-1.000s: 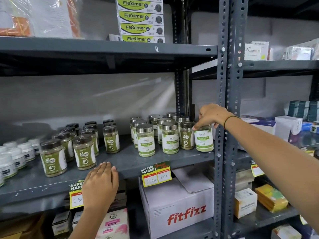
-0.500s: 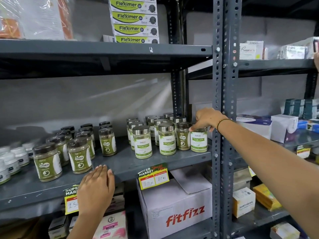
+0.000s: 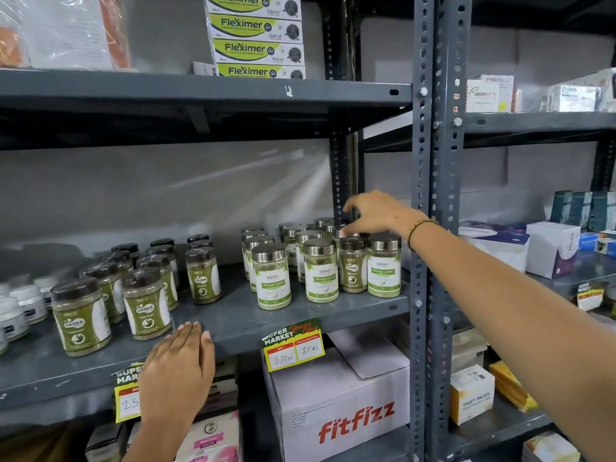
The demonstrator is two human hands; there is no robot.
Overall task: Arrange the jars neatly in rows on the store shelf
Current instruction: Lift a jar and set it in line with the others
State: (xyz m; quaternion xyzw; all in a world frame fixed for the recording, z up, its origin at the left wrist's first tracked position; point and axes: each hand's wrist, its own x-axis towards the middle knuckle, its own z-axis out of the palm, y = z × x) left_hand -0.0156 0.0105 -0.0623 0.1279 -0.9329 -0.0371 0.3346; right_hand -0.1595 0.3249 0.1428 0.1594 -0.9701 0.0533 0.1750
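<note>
Right hand [image 3: 376, 216] hovered over the back of the silver-lid cluster, grip apart, fingers spread and curled down, holding nothing. Fingertips sat just above the lids of the rear jars, close to the shelf upright [image 3: 423, 201].

Odd one out: a dark-lid Gaska jar [image 3: 352, 265] stood upright in the front row, between two Moringa jars [image 3: 384, 265], touching or nearly so. It lay directly below and slightly toward the person from the right grip. Long axis vertical, so a top-down grab on the lid looked like the obvious approach.

The rest of the Gaska jars [image 3: 143, 303] stood in rows well to the left on the same shelf [image 3: 233, 315].

Left hand [image 3: 178, 370] lay flat on the shelf's front edge, fingers together, empty, just beside the front Gaska jar. It was well apart from the stray.

Judgement: right hand is nearer the stray; the move would run leftward across the gap to the Gaska rows. Tight neighbours risk a knock.
</note>
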